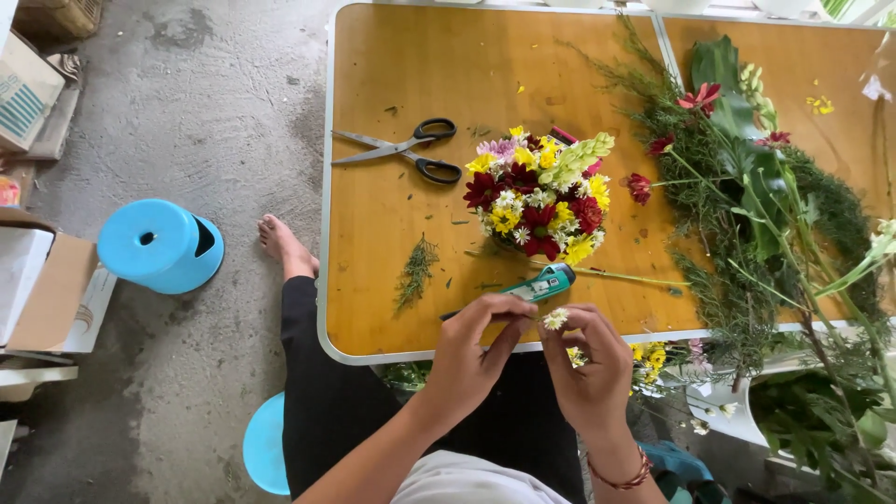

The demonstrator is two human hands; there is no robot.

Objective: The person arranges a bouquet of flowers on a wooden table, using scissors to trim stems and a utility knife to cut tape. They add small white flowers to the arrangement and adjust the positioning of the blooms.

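Observation:
My left hand (473,347) and my right hand (588,359) meet over the near edge of the wooden table (392,84). Between their fingertips they pinch a small white daisy-like flower (555,319) on a short stem. Just beyond my hands lies a teal utility knife (539,283). Farther in stands a round flower arrangement (541,193) of red, yellow, white and pink blooms. Black-handled scissors (411,149) lie open to its left.
A pile of cut greenery and loose red flowers (747,177) covers the table's right side. A small green sprig (413,271) lies near the front edge. A blue stool (161,245) and cardboard boxes (37,280) stand on the concrete floor at left. My bare foot (285,245) rests beside the table.

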